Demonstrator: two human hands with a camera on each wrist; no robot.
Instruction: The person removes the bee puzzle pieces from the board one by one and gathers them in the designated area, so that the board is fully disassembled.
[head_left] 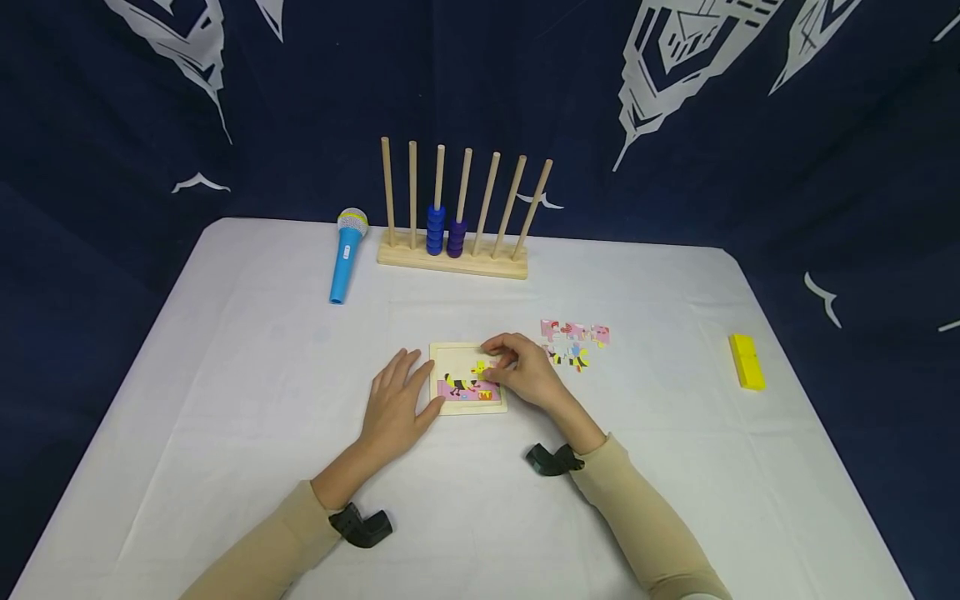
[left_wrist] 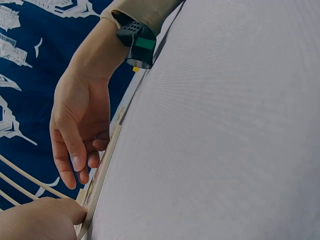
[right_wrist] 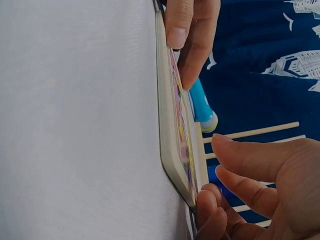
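Note:
A small wooden puzzle tray (head_left: 455,350) lies on the white table, its lower part filled with pink and yellow picture pieces (head_left: 468,389). My left hand (head_left: 397,407) is spread along the tray's left side, thumb at the lower left corner. Over the tray's right side is my right hand (head_left: 527,372), fingers bent; in the right wrist view a gap shows between its thumb (right_wrist: 245,155) and forefinger, with no piece visible there. Its lower fingers touch or nearly touch the tray edge. Several loose puzzle pieces (head_left: 574,332) lie right of the tray, just beyond the right hand.
A wooden peg stand (head_left: 450,262) with blue and purple beads stands at the back. Left of it lies a blue toy microphone (head_left: 345,258). A yellow block (head_left: 747,362) sits near the table's right edge. A dark patterned cloth (head_left: 480,100) hangs behind.

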